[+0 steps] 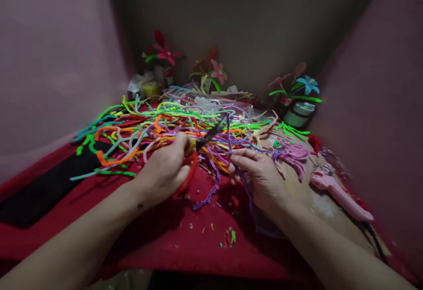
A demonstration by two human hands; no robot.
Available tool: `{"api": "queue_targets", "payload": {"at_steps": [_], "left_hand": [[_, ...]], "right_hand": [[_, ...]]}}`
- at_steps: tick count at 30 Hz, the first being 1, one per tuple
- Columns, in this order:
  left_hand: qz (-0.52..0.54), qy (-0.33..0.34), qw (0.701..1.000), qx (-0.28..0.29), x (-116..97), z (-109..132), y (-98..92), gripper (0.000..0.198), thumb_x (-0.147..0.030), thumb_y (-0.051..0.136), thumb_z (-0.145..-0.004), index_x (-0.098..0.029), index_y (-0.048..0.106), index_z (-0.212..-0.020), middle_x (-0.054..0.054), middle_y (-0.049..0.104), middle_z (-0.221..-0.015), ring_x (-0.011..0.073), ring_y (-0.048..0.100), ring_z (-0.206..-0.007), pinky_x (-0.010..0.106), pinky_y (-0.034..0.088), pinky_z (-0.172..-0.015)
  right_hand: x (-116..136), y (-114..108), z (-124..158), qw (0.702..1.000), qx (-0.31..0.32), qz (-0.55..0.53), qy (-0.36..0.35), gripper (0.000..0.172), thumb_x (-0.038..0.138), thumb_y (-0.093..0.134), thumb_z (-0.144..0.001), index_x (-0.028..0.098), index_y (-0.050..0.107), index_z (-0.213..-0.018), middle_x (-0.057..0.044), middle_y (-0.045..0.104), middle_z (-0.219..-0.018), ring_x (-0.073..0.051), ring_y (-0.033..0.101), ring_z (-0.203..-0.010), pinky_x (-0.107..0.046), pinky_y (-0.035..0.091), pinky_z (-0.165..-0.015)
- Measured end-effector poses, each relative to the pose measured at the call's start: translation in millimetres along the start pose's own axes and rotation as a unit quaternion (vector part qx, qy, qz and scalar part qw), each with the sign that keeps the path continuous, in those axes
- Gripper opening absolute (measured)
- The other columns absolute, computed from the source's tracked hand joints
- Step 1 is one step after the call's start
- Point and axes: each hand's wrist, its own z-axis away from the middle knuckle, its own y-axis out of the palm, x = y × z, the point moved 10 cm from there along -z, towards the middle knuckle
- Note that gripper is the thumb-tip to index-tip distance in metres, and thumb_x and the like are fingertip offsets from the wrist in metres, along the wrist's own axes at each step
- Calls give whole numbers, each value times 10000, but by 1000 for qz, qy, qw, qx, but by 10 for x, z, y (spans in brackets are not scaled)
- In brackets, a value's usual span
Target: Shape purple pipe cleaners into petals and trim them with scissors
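Observation:
My left hand (pixel 167 166) is closed around the red handles of a pair of scissors (pixel 209 136), whose dark blades point up and to the right. Between thumb and fingers, my right hand (pixel 256 171) pinches a purple pipe cleaner (pixel 228 135). One end of it stands upright above the fingers, close to the blade tips; the rest hangs below the hand. I cannot tell whether the blades touch it. Behind both hands spreads a tangled heap of pipe cleaners (pixel 185 120) in many colours. A curved purple piece dangles between the hands.
A red cloth (pixel 158 232) covers the table, with small clippings (pixel 230 237) near its front. On the right lie a pink glue gun (pixel 342 193) and a pink-purple bundle (pixel 292 153). Pipe-cleaner flowers (pixel 167 54) stand at the back. A black strip (pixel 49 188) lies left.

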Motion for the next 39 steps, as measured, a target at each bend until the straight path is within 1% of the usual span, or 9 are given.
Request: {"api": "queue_targets", "payload": {"at_steps": [1,3,5,9,12,14,18,28,39], "left_hand": [[-81,32,996,37,-40,25,109,129,-186,496,-712,-197,415,-812,-13,518,-662,159,533,-578,267,388,-536],[-210,72,971,93,-65,76,287,146,-160,417,-732,-184,399,-875,26,548,-737,183,541,-621,284,391,-552],[-268,84,953,113,-64,97,360,155,-153,378,-751,-169,395,-904,58,568,-777,201,554,-647,291,397,-554],[-330,88,932,118,-72,88,393,152,-130,368,-751,-165,414,-892,74,584,-776,215,570,-661,288,391,-539],[-347,84,926,120,-69,84,405,156,-114,366,-749,-165,426,-884,72,582,-762,219,573,-645,291,385,-524],[-346,82,926,125,-61,90,419,154,-113,359,-761,-164,432,-886,75,581,-769,225,577,-646,297,389,-526],[-360,75,921,128,-33,98,432,153,-119,339,-792,-164,443,-895,77,575,-775,231,588,-665,307,407,-548],[-411,83,900,117,-111,98,423,184,-86,308,-818,-143,469,-886,73,558,-726,232,596,-619,300,420,-491],[-396,92,905,126,-113,109,441,173,-83,314,-824,-141,461,-895,70,566,-735,216,591,-591,284,376,-458]], "right_hand": [[14,-11,1,1000,-5,0,-6,186,226,684,-626,152,576,-759,20,587,-533,-67,473,-409,-186,390,-425],[32,-24,8,1000,-14,3,-12,167,225,685,-624,153,578,-730,16,594,-533,-70,476,-411,-189,383,-422],[46,-28,17,1000,-19,11,-16,146,224,679,-626,152,584,-710,12,597,-527,-73,472,-406,-194,374,-415],[73,-3,32,999,-11,22,-27,104,214,664,-631,139,610,-679,2,602,-531,-75,466,-412,-203,372,-421],[96,14,40,999,-2,19,-40,84,204,659,-640,129,621,-647,-3,601,-536,-71,465,-420,-203,369,-429],[98,7,40,999,-2,12,-44,84,193,666,-635,130,646,-687,-2,603,-533,-74,477,-427,-203,374,-438],[58,-17,28,1000,-9,-4,-30,164,182,696,-613,146,674,-772,3,614,-540,-72,493,-432,-193,379,-441],[44,-53,29,999,-24,-15,-16,135,160,719,-547,119,668,-665,-7,611,-514,-82,525,-445,-188,405,-452],[36,-48,13,1000,-17,-14,-14,95,159,696,-568,118,625,-616,-9,609,-513,-81,519,-435,-185,406,-439]]}}
